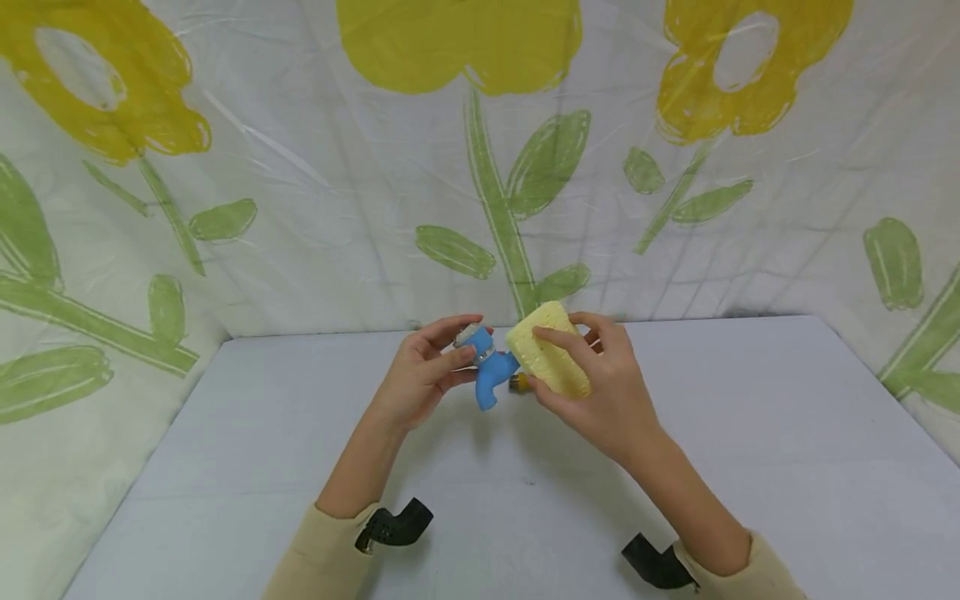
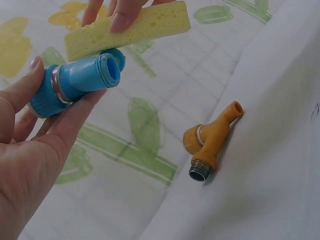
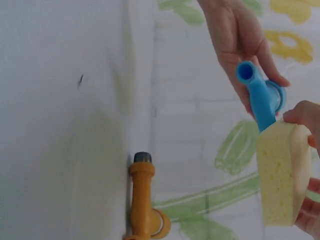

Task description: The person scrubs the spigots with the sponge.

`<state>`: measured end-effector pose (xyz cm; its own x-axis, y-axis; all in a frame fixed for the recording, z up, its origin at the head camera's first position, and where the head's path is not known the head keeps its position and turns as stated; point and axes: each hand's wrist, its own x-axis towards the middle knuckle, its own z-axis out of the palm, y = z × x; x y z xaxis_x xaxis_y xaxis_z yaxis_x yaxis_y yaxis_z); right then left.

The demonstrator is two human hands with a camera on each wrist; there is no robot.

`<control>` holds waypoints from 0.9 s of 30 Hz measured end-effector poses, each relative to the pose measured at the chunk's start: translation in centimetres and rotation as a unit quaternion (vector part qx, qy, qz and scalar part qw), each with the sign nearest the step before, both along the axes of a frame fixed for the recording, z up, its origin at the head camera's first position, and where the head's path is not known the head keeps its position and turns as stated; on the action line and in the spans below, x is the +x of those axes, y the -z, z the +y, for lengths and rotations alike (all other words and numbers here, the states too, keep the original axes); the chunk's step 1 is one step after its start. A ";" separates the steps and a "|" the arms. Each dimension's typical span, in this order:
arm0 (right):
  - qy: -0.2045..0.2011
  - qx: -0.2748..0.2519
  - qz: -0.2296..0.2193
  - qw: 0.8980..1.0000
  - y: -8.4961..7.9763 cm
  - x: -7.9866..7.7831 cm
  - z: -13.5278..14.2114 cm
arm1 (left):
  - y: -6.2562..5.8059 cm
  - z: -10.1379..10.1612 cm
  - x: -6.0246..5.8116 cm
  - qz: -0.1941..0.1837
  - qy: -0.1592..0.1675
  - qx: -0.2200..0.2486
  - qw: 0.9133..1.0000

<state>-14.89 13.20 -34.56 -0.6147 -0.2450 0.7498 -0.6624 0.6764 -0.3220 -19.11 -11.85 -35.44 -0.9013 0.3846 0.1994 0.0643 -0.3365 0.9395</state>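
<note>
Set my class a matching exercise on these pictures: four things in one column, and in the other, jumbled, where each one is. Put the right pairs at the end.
Things
1. Blue tap
2. Sponge
3. Orange tap
4. Middle yellow flower

Places
A. Lying on the white table
B. On the backdrop behind the table
C. Held in the person's left hand
D. Held in the person's right hand

Right pairs: 1-C, 2-D, 3-A, 4-B
</note>
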 end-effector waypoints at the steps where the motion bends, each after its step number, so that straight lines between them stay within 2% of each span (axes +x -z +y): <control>1: -0.004 0.005 0.002 1.000 0.1 0.1 -0.2 | 0.0 0.0 0.0 0.000 -0.002 0.001 1.000; 7: -0.031 0.011 -0.002 0.999 0.4 0.5 -1.1 | -0.1 0.0 0.2 -0.003 -0.016 0.001 1.000; 13: -0.061 0.020 -0.001 0.998 0.6 0.7 -1.7 | -0.1 0.0 0.2 -0.002 -0.012 0.010 1.000; 23: -0.024 0.007 0.002 1.000 0.5 0.1 -0.7 | -0.1 0.1 0.1 -0.006 -0.013 0.014 1.000; 27: -0.032 -0.005 -0.004 0.999 0.5 0.2 -0.8 | -0.1 0.3 0.2 -0.013 -0.018 0.017 1.000</control>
